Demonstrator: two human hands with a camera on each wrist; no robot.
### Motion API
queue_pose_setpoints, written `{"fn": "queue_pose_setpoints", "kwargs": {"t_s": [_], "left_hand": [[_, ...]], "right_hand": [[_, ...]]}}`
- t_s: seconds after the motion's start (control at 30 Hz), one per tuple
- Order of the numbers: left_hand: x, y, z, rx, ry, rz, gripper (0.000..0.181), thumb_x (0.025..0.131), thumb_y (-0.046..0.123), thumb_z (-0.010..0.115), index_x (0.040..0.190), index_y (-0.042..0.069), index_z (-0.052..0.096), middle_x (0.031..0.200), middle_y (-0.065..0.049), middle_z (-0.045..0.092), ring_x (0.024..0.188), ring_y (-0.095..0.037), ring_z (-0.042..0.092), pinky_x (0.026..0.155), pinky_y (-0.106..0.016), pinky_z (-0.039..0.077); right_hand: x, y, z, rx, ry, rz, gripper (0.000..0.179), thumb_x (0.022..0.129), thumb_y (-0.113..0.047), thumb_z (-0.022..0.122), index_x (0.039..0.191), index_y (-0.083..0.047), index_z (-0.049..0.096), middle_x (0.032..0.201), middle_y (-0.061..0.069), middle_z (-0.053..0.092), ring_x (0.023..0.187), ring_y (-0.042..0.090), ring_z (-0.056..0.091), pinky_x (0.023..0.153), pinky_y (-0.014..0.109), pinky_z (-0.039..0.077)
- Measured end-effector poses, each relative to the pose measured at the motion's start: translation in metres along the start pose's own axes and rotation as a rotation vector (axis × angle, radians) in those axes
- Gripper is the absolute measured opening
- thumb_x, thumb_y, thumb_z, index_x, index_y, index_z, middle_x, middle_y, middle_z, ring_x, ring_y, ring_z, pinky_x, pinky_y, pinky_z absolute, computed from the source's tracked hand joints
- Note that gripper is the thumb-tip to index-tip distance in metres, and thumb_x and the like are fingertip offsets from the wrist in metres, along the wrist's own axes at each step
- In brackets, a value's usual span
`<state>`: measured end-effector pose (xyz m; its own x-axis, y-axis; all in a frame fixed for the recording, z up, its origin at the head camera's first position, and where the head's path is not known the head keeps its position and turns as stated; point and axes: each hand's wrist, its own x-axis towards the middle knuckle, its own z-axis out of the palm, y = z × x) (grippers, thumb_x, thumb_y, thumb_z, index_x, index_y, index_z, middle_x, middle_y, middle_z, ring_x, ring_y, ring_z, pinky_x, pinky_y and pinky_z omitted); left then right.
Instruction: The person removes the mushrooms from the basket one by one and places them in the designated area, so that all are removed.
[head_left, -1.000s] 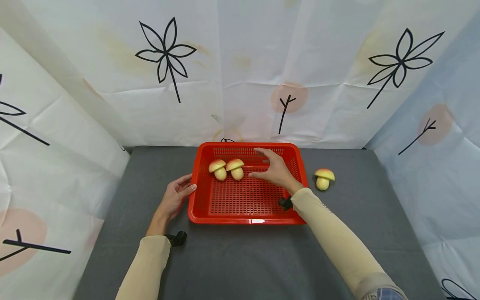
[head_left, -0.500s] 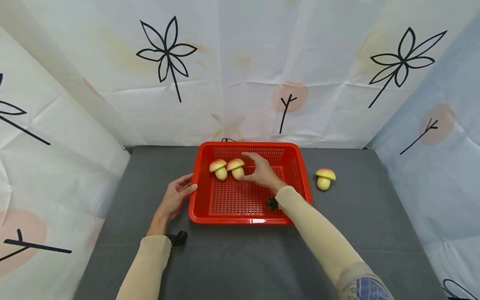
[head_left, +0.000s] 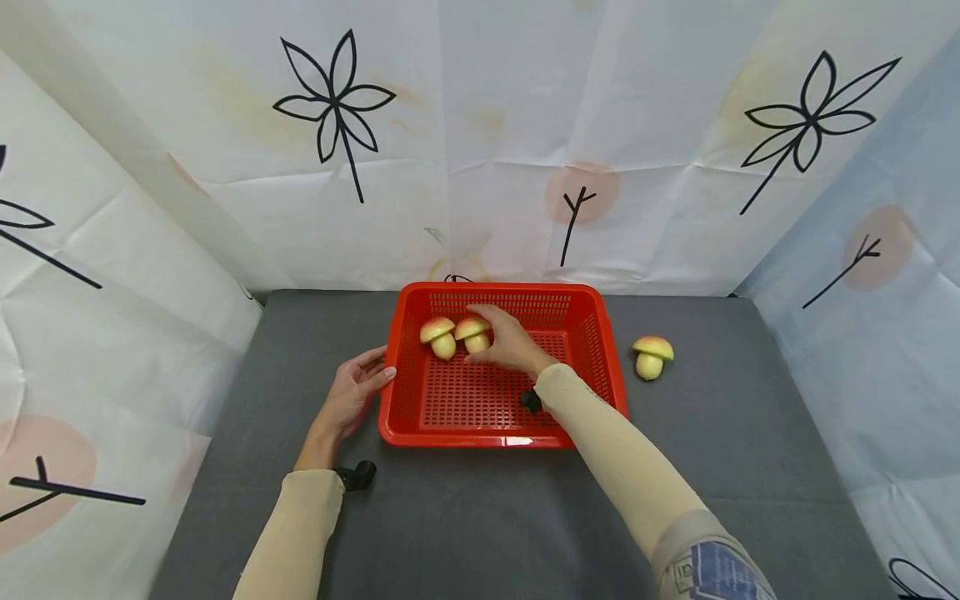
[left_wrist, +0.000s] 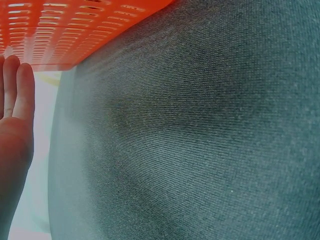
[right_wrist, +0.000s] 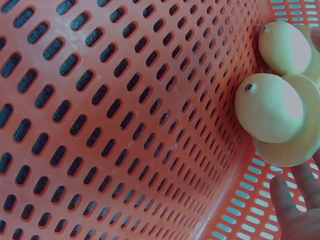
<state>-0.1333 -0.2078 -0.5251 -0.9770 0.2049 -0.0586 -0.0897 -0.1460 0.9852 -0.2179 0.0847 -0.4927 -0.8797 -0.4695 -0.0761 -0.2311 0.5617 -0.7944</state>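
Two toy mushrooms with red-yellow caps and pale stems lie side by side in the red plastic basket point(head_left: 498, 440). My right hand point(head_left: 510, 340) reaches into it, thumb and fingers spread on either side of the right mushroom point(head_left: 476, 342). In the right wrist view, the fingers point(right_wrist: 284, 200) are close to the nearer mushroom's cap point(right_wrist: 282, 152); a firm hold is not visible. The left mushroom point(head_left: 442, 344) lies beside it. Outside the basket's left wall, my left hand point(head_left: 351, 396) has its fingers extended against the rim.
A third mushroom point(head_left: 650, 358) lies on the grey tabletop point(head_left: 465, 525), right of the basket. White cloth point(head_left: 480, 125) with black plant drawings surrounds the back and sides. Each wrist wears a small black camera point(head_left: 360, 475).
My right hand has moved left across the basket, from its right side to around the right mushroom. The left hand stays at the basket's left rim.
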Motion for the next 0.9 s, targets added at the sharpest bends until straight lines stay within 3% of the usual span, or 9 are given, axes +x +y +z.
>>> {"fn": "queue_pose_setpoints", "kwargs": {"t_s": [0.2, 0.9], "left_hand": [[0.000, 0.001, 0.001, -0.005, 0.004, -0.008, 0.055, 0.099, 0.000, 0.062, 0.148, -0.012, 0.038, 0.142, -0.032, 0.047, 0.116, -0.018, 0.061, 0.093, -0.027, 0.055], [-0.001, 0.003, 0.002, 0.001, 0.005, -0.013, 0.056, 0.099, 0.000, 0.062, 0.148, -0.012, 0.038, 0.142, -0.031, 0.048, 0.113, -0.014, 0.062, 0.093, -0.027, 0.055]], "right_hand": [[0.001, 0.003, 0.002, -0.044, -0.036, -0.009, 0.091, 0.079, -0.009, 0.089, 0.155, -0.010, 0.040, 0.157, 0.013, 0.039, 0.142, 0.031, 0.039, 0.113, 0.050, 0.038], [-0.003, 0.010, 0.004, -0.135, -0.026, 0.004, 0.084, 0.075, -0.009, 0.091, 0.148, -0.006, 0.049, 0.144, 0.011, 0.047, 0.129, 0.031, 0.049, 0.105, 0.048, 0.045]]}}
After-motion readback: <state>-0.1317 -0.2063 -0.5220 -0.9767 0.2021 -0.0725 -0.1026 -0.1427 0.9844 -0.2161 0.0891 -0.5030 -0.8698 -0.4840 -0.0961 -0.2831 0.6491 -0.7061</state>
